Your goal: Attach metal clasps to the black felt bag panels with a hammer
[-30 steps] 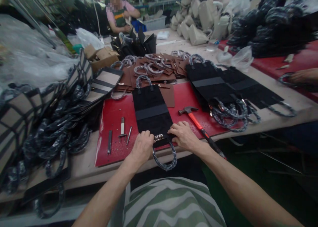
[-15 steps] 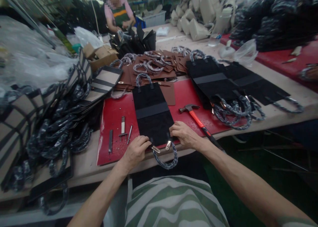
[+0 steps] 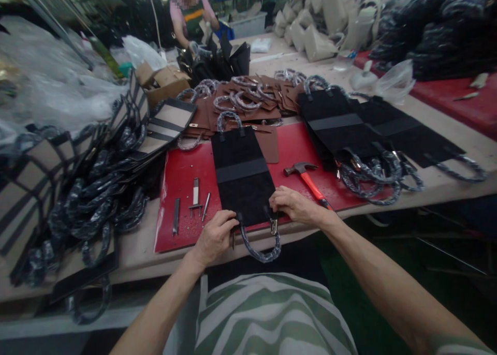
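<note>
Black panel (image 3: 244,175) at lower centre of frame; left hand (image 3: 214,236) and right hand (image 3: 294,205), fingers narrowed, pinching near corners; could skew if tugged unevenly.

Left forearm (image 3: 166,299): bare; slanted from the near side toward the far right. Left hand (image 3: 213,236): lay back uppermost, fingers (image 3: 228,218) bent and drawn together, pointing right. Right forearm (image 3: 375,275): bare; ran from the near right toward the far left. Right hand (image 3: 293,204): sat slightly farther out, fingers curled, apart from the left.
</note>
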Demonstrator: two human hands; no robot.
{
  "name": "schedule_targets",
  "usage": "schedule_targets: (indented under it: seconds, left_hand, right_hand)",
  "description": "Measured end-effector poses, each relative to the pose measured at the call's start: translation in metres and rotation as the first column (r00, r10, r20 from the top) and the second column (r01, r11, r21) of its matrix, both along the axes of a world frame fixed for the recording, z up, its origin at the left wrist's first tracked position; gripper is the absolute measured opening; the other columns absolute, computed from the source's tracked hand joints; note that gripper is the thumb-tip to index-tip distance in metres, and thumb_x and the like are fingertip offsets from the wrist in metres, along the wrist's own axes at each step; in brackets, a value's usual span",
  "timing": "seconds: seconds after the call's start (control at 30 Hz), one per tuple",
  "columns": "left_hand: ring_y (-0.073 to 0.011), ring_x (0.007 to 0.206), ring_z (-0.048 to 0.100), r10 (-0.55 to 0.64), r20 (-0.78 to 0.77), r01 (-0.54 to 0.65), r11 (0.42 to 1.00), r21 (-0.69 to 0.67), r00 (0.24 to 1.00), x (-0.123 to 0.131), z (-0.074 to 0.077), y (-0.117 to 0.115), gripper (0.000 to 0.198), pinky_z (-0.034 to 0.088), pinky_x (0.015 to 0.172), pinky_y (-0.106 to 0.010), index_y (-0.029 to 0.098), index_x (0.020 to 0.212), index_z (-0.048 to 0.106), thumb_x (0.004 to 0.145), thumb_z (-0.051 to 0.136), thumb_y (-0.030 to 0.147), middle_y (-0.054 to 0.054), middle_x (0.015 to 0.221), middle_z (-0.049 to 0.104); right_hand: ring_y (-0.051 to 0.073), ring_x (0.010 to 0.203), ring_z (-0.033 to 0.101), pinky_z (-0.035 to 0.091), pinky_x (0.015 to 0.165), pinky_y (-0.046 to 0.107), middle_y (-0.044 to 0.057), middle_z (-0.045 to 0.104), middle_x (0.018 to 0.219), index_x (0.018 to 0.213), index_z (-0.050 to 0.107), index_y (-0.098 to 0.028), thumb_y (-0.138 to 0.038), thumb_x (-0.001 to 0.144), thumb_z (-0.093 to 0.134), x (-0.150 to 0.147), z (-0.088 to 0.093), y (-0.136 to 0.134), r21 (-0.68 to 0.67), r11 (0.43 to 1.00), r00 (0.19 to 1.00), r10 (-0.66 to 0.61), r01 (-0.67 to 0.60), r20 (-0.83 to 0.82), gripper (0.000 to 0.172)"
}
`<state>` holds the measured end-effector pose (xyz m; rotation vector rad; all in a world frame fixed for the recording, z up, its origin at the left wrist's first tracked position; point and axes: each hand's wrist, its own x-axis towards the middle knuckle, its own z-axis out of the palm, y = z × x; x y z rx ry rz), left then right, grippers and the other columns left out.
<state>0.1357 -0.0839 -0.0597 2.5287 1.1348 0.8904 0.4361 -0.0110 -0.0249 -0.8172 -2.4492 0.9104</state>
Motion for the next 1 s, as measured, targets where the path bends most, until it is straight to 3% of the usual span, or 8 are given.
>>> schedule_targets:
  seconds: [0.13,0.4,0.6,0.7,0.77,0.87,0.93,1.0]
  left_hand:
    - [-0.0217,0.113,0.057,0.027,0.008,-0.027,0.999,-0.020,1.000,0.001,-0.001,-0.002,0.035,0.054,0.095,-0.040,0.019,0.107,0.065,0.089,0.042,0.001,-0.011,0.114,0.062]
    - [-0.0231,0.116,0.057,0.051,0.007,-0.051,0.997,-0.054,0.999,0.002,-0.003,-0.004,0.037,0.054,0.097,-0.043,0.020,0.109,0.066,0.089,0.040,0.002,-0.012,0.116,0.063]
    - [-0.0217,0.118,0.060,0.136,0.152,-0.116,0.985,-0.131,0.979,0.007,0.001,-0.008,0.035,0.053,0.100,-0.042,0.021,0.117,0.064,0.091,0.043,0.008,-0.012,0.124,0.064]
    - [-0.0200,0.110,0.064,0.318,0.230,-0.292,0.946,-0.138,0.920,0.001,0.011,-0.007,0.026,0.054,0.097,-0.038,0.019,0.107,0.066,0.093,0.045,0.013,-0.011,0.115,0.068]
    - [-0.0200,0.101,0.066,0.507,0.195,-0.489,0.862,-0.135,0.840,-0.015,0.020,-0.001,0.022,0.054,0.092,-0.037,0.019,0.099,0.067,0.093,0.046,0.018,-0.010,0.103,0.070]
    - [-0.0231,0.093,0.066,0.771,-0.047,-0.767,0.624,-0.148,0.636,-0.055,0.036,0.012,0.022,0.052,0.086,-0.038,0.017,0.094,0.068,0.090,0.049,0.025,-0.010,0.096,0.070]
    - [-0.0258,0.089,0.067,0.825,-0.288,-0.874,0.451,-0.182,0.486,-0.082,0.047,0.020,0.024,0.051,0.083,-0.038,0.017,0.092,0.070,0.087,0.052,0.032,-0.011,0.092,0.071]
    - [-0.0275,0.088,0.068,0.770,-0.492,-0.913,0.339,-0.226,0.407,-0.103,0.056,0.027,0.027,0.049,0.079,-0.037,0.019,0.086,0.070,0.085,0.055,0.040,-0.011,0.088,0.072]
  right_hand:
    - [0.019,0.089,0.055,0.040,0.091,0.037,0.005,0.066,0.089,0.075,0.062,-0.020,-0.001,0.082,0.045,0.000,0.002,0.002,-0.041,0.999,1.000,-0.002,0.001,-0.013,0.027]
    - [0.019,0.091,0.054,0.040,0.090,0.038,0.005,0.065,0.094,0.065,0.057,-0.020,0.002,0.071,0.041,0.001,-0.011,-0.002,0.020,0.999,0.999,-0.025,0.025,-0.033,0.028]
    - [0.021,0.091,0.052,0.043,0.085,0.037,0.004,0.061,0.090,0.090,0.059,-0.020,-0.013,0.079,0.054,-0.012,-0.004,-0.021,-0.059,0.965,0.962,-0.260,0.256,-0.079,0.015]
    - [0.022,0.087,0.051,0.042,0.083,0.038,0.005,0.059,0.088,0.091,0.058,-0.020,-0.025,0.081,0.062,-0.020,-0.007,-0.029,-0.018,0.931,0.927,-0.364,0.364,-0.093,0.012]
    - [0.023,0.086,0.051,0.041,0.082,0.039,0.005,0.059,0.087,0.089,0.056,-0.021,-0.027,0.080,0.065,-0.024,-0.013,-0.031,0.036,0.920,0.915,-0.385,0.391,-0.119,0.014]
    - [0.023,0.085,0.051,0.041,0.081,0.040,0.005,0.060,0.086,0.088,0.056,-0.022,-0.028,0.082,0.064,-0.025,-0.021,-0.029,0.077,0.921,0.918,-0.368,0.381,-0.146,0.012]
    - [0.024,0.085,0.052,0.042,0.081,0.041,0.005,0.061,0.086,0.088,0.056,-0.022,-0.029,0.083,0.063,-0.024,-0.026,-0.026,0.093,0.923,0.922,-0.357,0.373,-0.153,0.011]
    - [0.025,0.084,0.053,0.042,0.082,0.042,0.005,0.061,0.086,0.089,0.056,-0.023,-0.031,0.083,0.063,-0.024,-0.029,-0.024,0.109,0.920,0.919,-0.358,0.377,-0.166,0.012]
